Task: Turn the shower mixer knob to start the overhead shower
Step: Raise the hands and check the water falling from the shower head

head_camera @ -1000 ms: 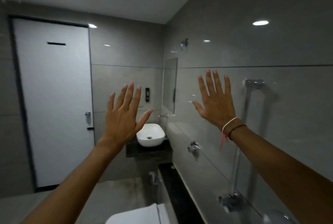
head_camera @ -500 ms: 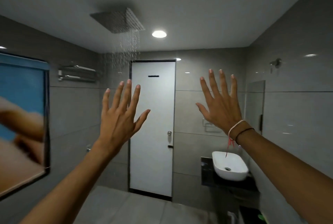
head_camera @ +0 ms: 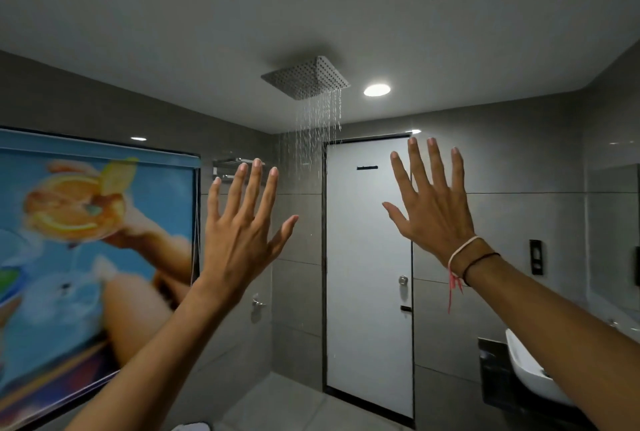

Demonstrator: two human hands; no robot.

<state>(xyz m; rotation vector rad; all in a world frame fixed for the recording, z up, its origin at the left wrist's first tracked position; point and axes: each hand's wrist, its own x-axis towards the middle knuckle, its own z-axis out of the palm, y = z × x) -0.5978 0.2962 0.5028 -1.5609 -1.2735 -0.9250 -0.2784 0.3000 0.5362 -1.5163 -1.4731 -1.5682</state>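
A square metal overhead shower head (head_camera: 306, 77) hangs from the ceiling, and thin streams of water (head_camera: 320, 125) fall from its right side. My left hand (head_camera: 242, 233) is raised in front of me, fingers spread, holding nothing. My right hand (head_camera: 433, 209) is held up the same way, with a white band and a black band on its wrist. Both hands are in the air, well in front of the shower and touching nothing. A small chrome wall tap (head_camera: 257, 304) shows below the left hand. The shower mixer knob is out of view.
A white door (head_camera: 369, 274) stands straight ahead. A printed blue window blind (head_camera: 86, 257) covers the left wall, with a metal towel rack (head_camera: 228, 167) beside it. A white basin (head_camera: 530, 375) on a dark shelf sits at the lower right, under a mirror (head_camera: 613, 233).
The view has swung left, away from the right wall with its mixer fittings. The shower head and falling water now sit near the centre. Both hands stay raised and spread.
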